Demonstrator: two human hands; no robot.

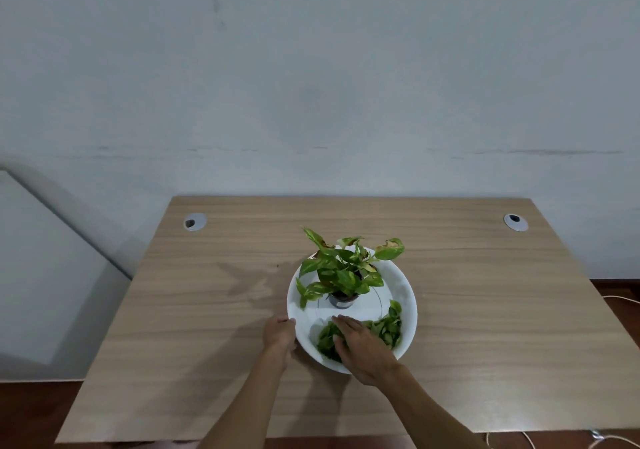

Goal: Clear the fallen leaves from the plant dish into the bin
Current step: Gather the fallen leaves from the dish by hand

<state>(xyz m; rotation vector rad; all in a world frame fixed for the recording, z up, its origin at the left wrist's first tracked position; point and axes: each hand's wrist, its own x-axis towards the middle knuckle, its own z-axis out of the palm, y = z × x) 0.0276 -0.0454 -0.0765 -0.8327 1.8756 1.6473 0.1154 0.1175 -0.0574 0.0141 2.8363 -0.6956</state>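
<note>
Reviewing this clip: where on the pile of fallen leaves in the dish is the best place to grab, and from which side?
Scoop the fallen leaves from above and the near side: they lie loose and flat along the white dish's near wall, clear of the potted plant.
</note>
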